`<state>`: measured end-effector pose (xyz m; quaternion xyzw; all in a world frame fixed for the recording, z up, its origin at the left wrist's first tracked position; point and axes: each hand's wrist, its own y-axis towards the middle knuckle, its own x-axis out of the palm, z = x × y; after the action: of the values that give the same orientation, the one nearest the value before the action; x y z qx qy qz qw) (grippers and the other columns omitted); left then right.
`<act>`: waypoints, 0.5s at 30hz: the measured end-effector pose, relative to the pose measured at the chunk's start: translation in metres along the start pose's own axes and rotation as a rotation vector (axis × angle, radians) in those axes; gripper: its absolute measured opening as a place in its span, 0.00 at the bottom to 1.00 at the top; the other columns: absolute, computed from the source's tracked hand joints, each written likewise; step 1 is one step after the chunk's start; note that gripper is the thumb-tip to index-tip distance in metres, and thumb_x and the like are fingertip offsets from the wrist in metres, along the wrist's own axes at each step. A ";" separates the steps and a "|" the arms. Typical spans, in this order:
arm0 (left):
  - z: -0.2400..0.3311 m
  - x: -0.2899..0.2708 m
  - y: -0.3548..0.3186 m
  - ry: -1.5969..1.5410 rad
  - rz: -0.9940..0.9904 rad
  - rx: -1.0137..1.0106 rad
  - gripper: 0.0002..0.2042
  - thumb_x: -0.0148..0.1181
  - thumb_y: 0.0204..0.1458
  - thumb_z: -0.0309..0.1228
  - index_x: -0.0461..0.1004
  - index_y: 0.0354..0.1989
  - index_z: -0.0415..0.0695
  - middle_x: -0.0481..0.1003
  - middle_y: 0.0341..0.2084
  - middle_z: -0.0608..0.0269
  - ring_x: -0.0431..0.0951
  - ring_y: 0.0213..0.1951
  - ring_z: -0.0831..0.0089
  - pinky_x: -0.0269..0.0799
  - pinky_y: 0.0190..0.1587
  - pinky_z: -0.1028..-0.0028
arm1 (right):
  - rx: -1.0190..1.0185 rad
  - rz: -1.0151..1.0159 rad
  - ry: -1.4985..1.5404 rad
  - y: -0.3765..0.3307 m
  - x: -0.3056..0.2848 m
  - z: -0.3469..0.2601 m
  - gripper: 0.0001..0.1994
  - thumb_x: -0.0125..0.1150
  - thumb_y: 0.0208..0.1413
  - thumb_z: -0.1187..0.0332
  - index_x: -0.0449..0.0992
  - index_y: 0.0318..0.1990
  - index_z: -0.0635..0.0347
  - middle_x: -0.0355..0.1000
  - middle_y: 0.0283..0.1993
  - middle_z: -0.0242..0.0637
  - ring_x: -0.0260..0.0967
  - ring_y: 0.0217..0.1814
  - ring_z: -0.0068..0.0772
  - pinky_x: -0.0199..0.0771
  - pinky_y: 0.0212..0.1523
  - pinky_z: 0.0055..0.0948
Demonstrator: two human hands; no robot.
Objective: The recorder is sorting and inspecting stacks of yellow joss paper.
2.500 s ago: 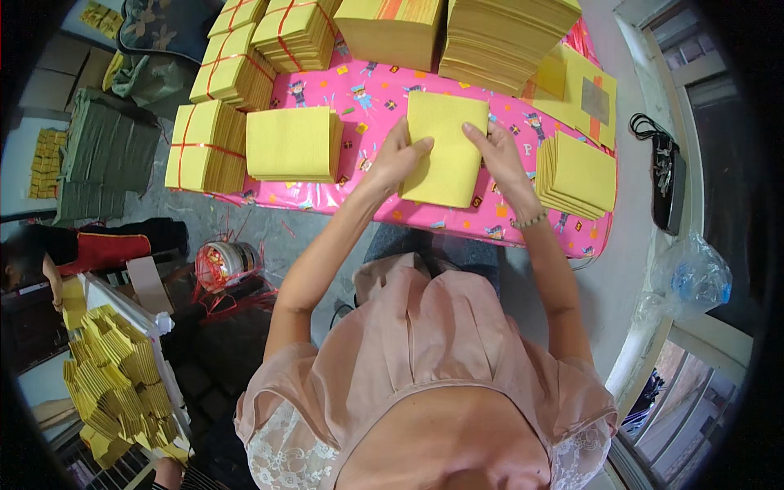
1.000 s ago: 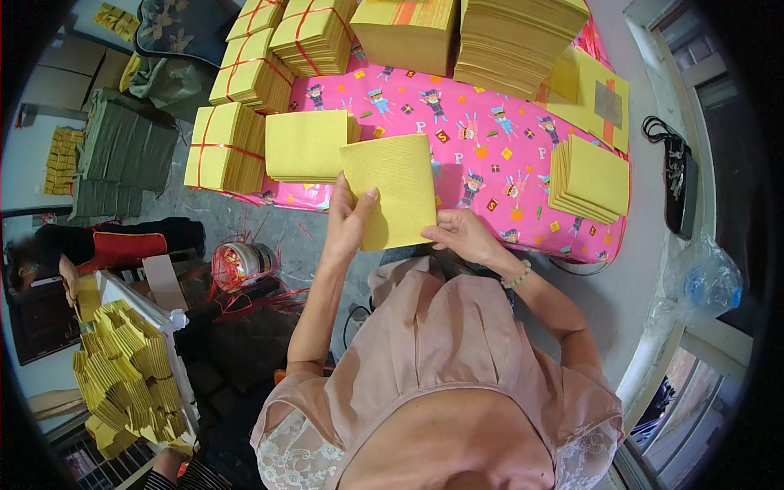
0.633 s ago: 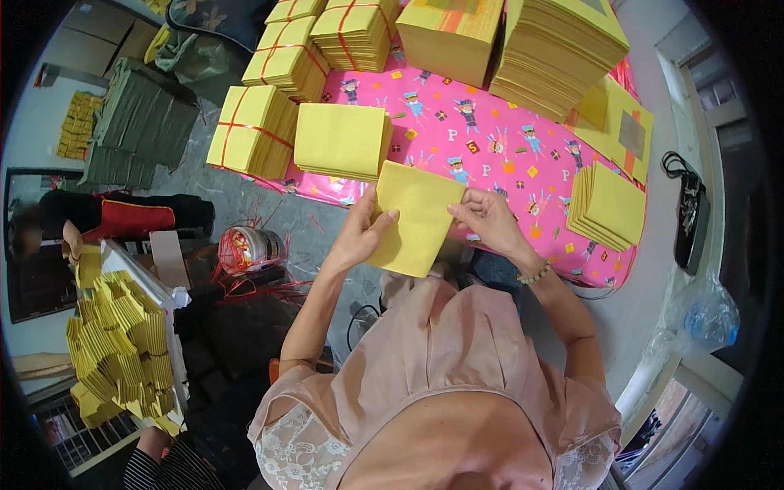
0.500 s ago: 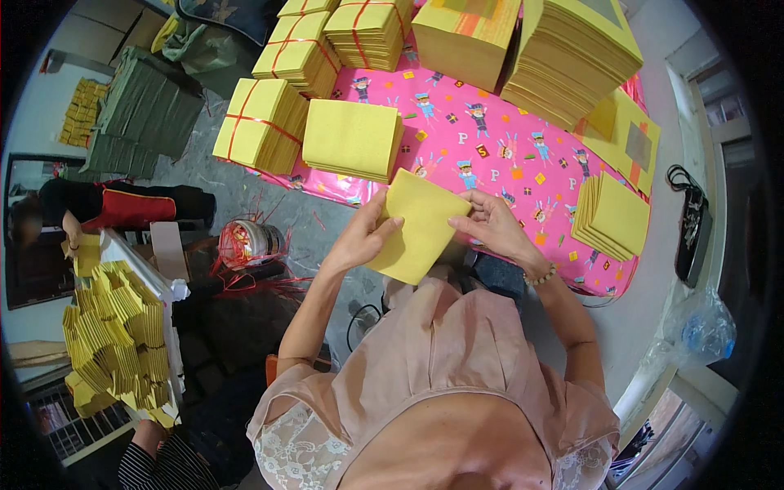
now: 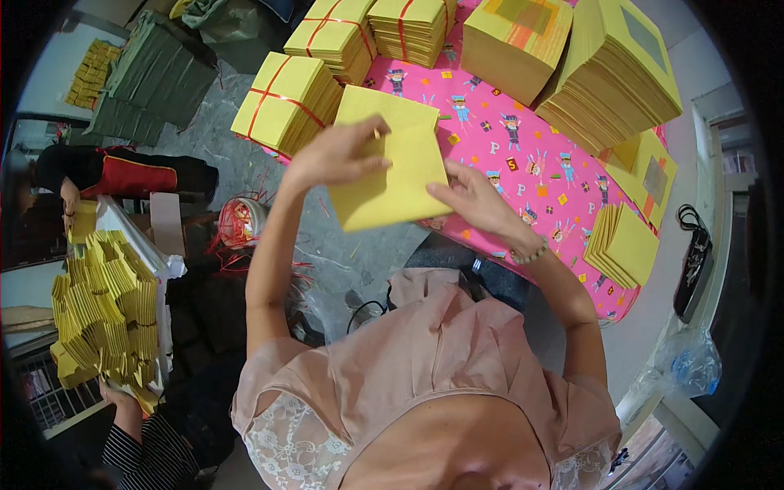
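A yellow folded paper piece (image 5: 396, 192) is held over the table's near edge. My right hand (image 5: 482, 204) pinches its right side, thumb on top. My left hand (image 5: 335, 155) hovers at its left part, slightly blurred, with thumb and fingers apart; whether it touches the paper is hard to tell. Just behind lies a loose stack of yellow paper pieces (image 5: 384, 104), partly covered by the held piece and my left hand. Several yellow bundles (image 5: 282, 94) tied with red string stand beyond it on the pink patterned table cover (image 5: 531, 167).
Tall yellow stacks (image 5: 608, 82) stand at the back right, and a small fanned pile (image 5: 625, 245) lies at the right. A black pouch (image 5: 692, 265) and plastic bottle (image 5: 694, 367) are farther right. Two people work at a side table heaped with yellow pieces (image 5: 110, 302) on the left.
The yellow paper piece has moved up and left toward the loose stack. My left hand has let its fingers spread and shifted up-left; my right hand keeps its pinch. The view has turned slightly.
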<state>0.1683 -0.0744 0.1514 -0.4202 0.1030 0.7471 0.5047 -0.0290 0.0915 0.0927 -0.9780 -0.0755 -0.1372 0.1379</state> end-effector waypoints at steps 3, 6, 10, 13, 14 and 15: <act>-0.015 -0.021 0.033 0.102 0.134 0.029 0.18 0.65 0.51 0.33 0.70 0.48 0.42 0.79 0.32 0.52 0.81 0.37 0.59 0.73 0.39 0.65 | 0.012 0.170 0.038 0.033 0.000 -0.004 0.16 0.57 0.63 0.65 0.71 0.53 0.66 0.77 0.45 0.36 0.77 0.39 0.23 0.81 0.33 0.23; -0.028 -0.032 0.069 0.153 0.104 0.076 0.18 0.63 0.50 0.31 0.70 0.49 0.43 0.79 0.35 0.53 0.80 0.40 0.58 0.74 0.42 0.64 | 0.092 0.196 -0.121 0.059 -0.015 0.002 0.18 0.59 0.62 0.60 0.73 0.54 0.63 0.79 0.40 0.33 0.78 0.35 0.21 0.79 0.31 0.18; -0.055 -0.017 0.104 0.231 0.079 0.104 0.19 0.63 0.48 0.31 0.71 0.50 0.45 0.78 0.41 0.54 0.79 0.45 0.57 0.73 0.48 0.64 | 0.117 0.251 -0.180 0.074 -0.026 0.014 0.16 0.60 0.62 0.59 0.76 0.48 0.62 0.79 0.33 0.32 0.77 0.28 0.17 0.71 0.22 0.12; -0.071 -0.009 0.112 0.236 0.020 0.099 0.20 0.63 0.47 0.32 0.71 0.50 0.45 0.78 0.42 0.55 0.78 0.46 0.58 0.72 0.48 0.65 | 0.174 0.260 -0.206 0.077 -0.022 0.012 0.16 0.60 0.62 0.59 0.76 0.46 0.64 0.79 0.31 0.34 0.76 0.26 0.18 0.71 0.22 0.15; -0.073 -0.006 0.114 0.226 0.006 0.116 0.20 0.63 0.47 0.32 0.71 0.51 0.45 0.78 0.42 0.55 0.78 0.46 0.59 0.72 0.49 0.65 | 0.178 0.263 -0.206 0.078 -0.025 0.018 0.16 0.60 0.62 0.59 0.76 0.46 0.64 0.79 0.31 0.34 0.76 0.26 0.18 0.71 0.22 0.15; -0.075 -0.004 0.117 0.216 -0.008 0.132 0.21 0.63 0.47 0.32 0.71 0.51 0.45 0.78 0.41 0.56 0.78 0.46 0.61 0.71 0.49 0.65 | 0.163 0.257 -0.171 0.079 -0.028 0.027 0.16 0.60 0.62 0.60 0.76 0.46 0.65 0.78 0.30 0.35 0.75 0.25 0.19 0.71 0.22 0.16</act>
<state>0.1100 -0.1747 0.0757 -0.4646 0.2040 0.6869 0.5202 -0.0339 0.0208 0.0396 -0.9733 0.0278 -0.0283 0.2261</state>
